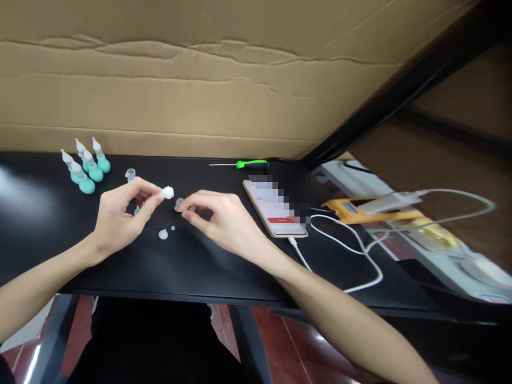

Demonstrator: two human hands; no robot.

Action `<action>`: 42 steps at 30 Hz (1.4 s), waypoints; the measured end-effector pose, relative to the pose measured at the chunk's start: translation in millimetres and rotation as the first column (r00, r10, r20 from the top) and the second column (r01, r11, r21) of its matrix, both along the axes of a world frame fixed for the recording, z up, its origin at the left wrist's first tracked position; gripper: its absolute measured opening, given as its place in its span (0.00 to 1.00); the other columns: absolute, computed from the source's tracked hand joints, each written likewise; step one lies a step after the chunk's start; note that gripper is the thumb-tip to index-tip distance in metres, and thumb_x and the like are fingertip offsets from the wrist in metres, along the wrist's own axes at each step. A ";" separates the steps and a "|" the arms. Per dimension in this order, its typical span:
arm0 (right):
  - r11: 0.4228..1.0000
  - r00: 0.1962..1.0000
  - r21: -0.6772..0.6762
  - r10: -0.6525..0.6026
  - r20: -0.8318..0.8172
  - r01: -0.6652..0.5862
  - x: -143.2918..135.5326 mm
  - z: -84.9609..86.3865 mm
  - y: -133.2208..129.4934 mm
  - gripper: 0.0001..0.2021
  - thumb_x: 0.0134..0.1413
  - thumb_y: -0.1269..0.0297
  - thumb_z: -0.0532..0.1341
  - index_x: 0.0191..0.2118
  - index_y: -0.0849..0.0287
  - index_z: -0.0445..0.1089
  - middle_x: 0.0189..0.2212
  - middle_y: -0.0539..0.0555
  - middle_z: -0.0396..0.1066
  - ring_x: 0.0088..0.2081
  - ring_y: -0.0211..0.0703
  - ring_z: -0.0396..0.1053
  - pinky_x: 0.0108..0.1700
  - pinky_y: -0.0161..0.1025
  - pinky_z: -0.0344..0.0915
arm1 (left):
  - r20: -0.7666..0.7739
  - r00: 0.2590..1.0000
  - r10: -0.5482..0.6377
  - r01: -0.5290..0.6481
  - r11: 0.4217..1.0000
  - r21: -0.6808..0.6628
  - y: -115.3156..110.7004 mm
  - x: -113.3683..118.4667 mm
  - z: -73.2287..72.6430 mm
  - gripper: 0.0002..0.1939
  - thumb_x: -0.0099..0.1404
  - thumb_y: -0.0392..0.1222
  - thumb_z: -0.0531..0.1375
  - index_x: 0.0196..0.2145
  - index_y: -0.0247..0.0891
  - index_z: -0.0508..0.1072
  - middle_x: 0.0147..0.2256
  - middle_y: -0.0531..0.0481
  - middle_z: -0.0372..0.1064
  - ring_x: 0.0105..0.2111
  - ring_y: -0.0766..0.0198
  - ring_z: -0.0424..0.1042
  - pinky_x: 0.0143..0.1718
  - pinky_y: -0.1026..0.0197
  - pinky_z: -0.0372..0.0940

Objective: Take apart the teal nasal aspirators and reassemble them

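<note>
Between thumb and forefinger, my left hand pinches a small white part above the black table. My right hand is closed at the fingertips on a small translucent part, just right of the white one and apart from it. Below them on the table lie a white disc-like piece and a tiny round piece. A teal bulb is partly hidden behind my left hand. Beyond that hand stands a clear cup-shaped part.
Several teal bulbs with white tips stand at the back left. A green-handled screwdriver lies along the back. To the right are a phone, a white cable and a yellow-framed object. Cardboard rises behind the table.
</note>
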State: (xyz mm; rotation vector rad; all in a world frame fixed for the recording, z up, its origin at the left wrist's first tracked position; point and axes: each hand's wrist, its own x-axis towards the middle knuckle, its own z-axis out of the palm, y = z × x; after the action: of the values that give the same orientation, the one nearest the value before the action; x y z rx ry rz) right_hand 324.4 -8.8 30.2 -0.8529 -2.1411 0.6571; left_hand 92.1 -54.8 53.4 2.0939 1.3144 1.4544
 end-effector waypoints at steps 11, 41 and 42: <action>0.995 0.947 -0.066 0.092 0.309 -0.076 -3.8 -16.2 5.1 0.16 0.56 0.86 0.62 0.34 0.59 0.83 0.31 0.52 0.82 0.32 0.41 0.78 0.37 0.36 0.67 | -0.850 0.519 -0.092 0.063 0.996 -0.069 36.1 -8.2 14.6 0.15 0.72 0.28 0.54 0.39 0.37 0.80 0.39 0.43 0.78 0.37 0.56 0.76 0.36 0.58 0.66; 0.958 0.939 -0.254 0.040 -0.342 -0.133 -6.9 -16.9 31.0 0.11 0.62 0.56 0.74 0.42 0.56 0.78 0.38 0.53 0.83 0.39 0.45 0.82 0.47 0.46 0.79 | -0.579 0.815 -0.014 0.158 0.967 0.198 34.6 -1.4 7.6 0.15 0.78 0.46 0.61 0.55 0.33 0.77 0.48 0.42 0.79 0.44 0.59 0.80 0.46 0.58 0.75; 0.939 0.894 -0.284 0.052 -0.445 -0.196 -7.3 -13.7 27.2 0.14 0.60 0.53 0.75 0.42 0.55 0.77 0.40 0.53 0.84 0.41 0.45 0.83 0.48 0.45 0.80 | -0.539 0.842 -0.032 0.183 0.956 0.229 30.0 0.2 4.6 0.16 0.78 0.46 0.62 0.56 0.33 0.76 0.48 0.42 0.79 0.43 0.60 0.80 0.46 0.59 0.75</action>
State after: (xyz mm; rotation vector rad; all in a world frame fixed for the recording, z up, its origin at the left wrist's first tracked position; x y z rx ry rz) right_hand 317.1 18.4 16.5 -0.6568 -1.7153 1.1735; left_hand 92.3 -24.8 58.0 2.8540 1.1786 1.0902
